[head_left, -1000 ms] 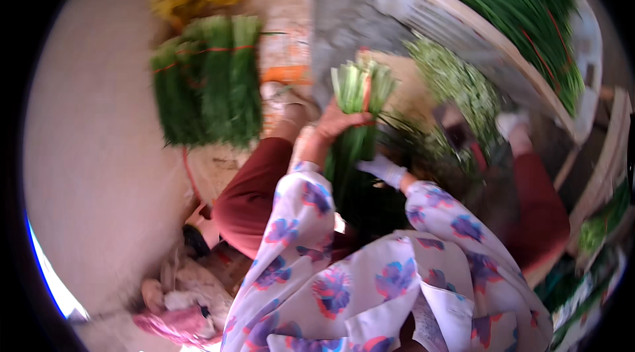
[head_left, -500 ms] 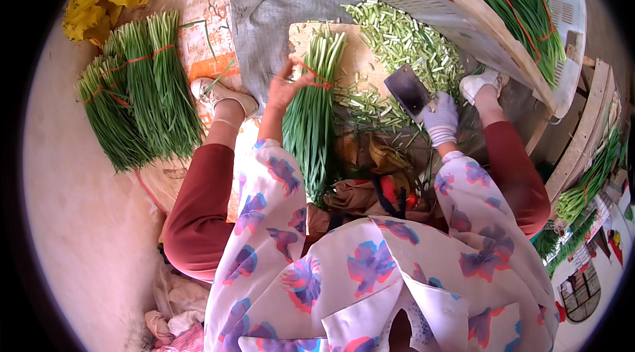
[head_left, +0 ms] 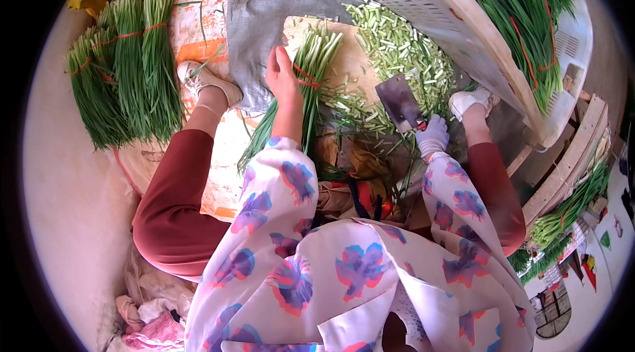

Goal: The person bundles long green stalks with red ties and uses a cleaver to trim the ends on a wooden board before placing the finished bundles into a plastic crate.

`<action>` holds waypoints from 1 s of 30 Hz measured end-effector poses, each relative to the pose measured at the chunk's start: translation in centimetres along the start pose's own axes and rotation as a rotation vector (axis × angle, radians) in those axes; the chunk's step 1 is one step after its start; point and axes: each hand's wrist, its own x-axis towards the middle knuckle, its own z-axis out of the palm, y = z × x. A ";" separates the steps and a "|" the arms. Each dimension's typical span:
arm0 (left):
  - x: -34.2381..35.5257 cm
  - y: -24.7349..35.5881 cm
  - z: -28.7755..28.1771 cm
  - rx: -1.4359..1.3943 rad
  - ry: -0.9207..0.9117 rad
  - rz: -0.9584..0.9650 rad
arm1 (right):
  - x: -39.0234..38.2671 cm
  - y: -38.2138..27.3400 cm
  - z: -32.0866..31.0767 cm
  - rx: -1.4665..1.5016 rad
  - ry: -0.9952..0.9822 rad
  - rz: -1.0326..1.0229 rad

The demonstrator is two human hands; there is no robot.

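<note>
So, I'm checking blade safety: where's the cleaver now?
In the head view, right of centre, the cleaver is in the gloved right hand, beside the cut stems.

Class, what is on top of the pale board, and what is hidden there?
A red-banded green bunch lies partly on the pale board, and cut pieces spread along its right edge. The board's surface beneath them cannot be seen.

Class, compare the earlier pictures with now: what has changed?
The left hand has set the banded green bunch down on the board and no longer grips it. The right hand has taken up the cleaver. The tied bundles at left lie as before.
</note>
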 end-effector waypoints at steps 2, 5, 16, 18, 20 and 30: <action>0.2 -2.2 0.3 0.446 -0.105 0.247 | 1.0 1.2 1.3 -0.005 -0.102 0.019; -0.3 -1.7 1.2 1.078 -0.174 0.436 | 1.8 1.8 2.2 0.032 -0.241 -0.053; -0.1 -0.4 7.4 1.578 -0.142 0.017 | -2.3 -0.6 -10.2 0.536 -0.151 -0.601; 0.2 -1.0 7.2 1.546 -0.097 0.027 | -2.4 -3.7 -12.9 0.320 0.000 -0.659; 0.7 -2.2 6.4 1.518 -0.081 0.086 | -1.9 -7.8 -15.1 0.259 0.133 -0.781; 0.7 -1.5 6.5 1.550 -0.128 0.094 | 2.4 -15.7 -15.7 -0.043 0.048 -0.851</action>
